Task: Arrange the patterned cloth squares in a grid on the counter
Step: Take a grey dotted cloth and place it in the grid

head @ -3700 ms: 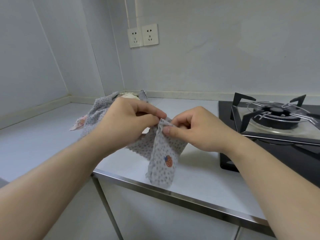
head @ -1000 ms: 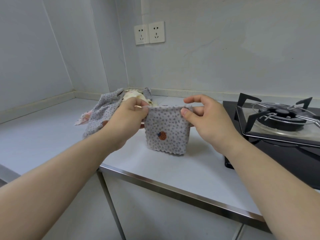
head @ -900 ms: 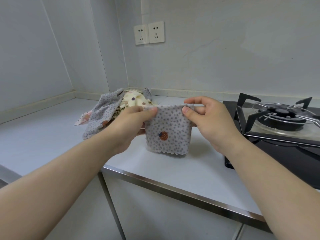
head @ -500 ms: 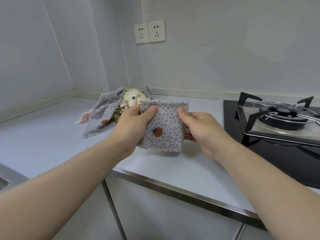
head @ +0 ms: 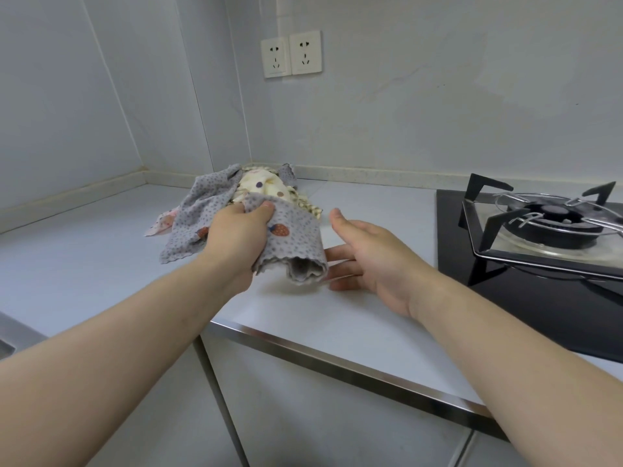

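Observation:
A folded grey cloth square (head: 296,244) with dark dots and a strawberry print hangs just above the white counter (head: 354,315). My left hand (head: 236,237) grips its left edge, thumb on top. My right hand (head: 367,261) is open to the right of the cloth, fingers straight and reaching under its right edge. Behind lies a heap of cloths (head: 209,210): grey dotted ones, a cream one with coloured dots (head: 266,187) and a pink one at the left.
A black gas hob (head: 539,237) with a metal pan support fills the counter's right side. The counter's steel front edge (head: 337,362) runs diagonally below my hands. Two wall sockets (head: 291,53) sit above the corner. A sink edge shows at the far left.
My right hand has let go of the cloth and opened beside it. My left hand has lowered the folded cloth toward the counter, so it now hangs flatter.

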Available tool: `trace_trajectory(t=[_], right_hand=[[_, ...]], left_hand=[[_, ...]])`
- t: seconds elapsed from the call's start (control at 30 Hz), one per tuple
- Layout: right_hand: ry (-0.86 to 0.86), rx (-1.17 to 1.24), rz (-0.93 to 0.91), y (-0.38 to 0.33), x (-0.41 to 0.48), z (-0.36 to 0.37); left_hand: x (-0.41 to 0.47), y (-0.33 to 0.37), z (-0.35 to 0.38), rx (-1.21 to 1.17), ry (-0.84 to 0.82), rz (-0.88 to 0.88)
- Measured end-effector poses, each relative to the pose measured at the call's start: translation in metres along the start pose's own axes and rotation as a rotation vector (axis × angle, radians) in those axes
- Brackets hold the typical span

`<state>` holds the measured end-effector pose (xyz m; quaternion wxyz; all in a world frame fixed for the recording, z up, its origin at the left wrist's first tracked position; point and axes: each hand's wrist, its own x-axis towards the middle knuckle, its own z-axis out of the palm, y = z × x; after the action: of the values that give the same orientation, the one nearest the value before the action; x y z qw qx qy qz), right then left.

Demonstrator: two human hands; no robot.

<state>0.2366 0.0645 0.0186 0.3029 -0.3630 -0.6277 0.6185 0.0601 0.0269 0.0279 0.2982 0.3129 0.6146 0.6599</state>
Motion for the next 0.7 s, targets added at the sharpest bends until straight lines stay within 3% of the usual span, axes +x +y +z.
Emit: trace_trajectory(t=[0.2, 0.37, 0.57, 0.7], right_hand=[[-0.071, -0.229, -0.060, 0.007, 0.002, 0.005], [0.053, -0.384, -0.122, 0.016, 0.008, 0.014], [0.194, -0.315, -0.164, 0.022, 0.010, 0.015], [0.262, -0.390, -0.169, 0.023, 0.009, 0.010]], left_hand=[[0.004, -0.003, -0.003, -0.140, 0.063, -0.108], [-0.004, -0.003, 0.006, -0.166, 0.063, -0.046], [-0.016, -0.006, 0.020, -0.186, 0.011, 0.021], [-0.020, -0.001, 0.020, -0.192, 0.030, 0.078]])
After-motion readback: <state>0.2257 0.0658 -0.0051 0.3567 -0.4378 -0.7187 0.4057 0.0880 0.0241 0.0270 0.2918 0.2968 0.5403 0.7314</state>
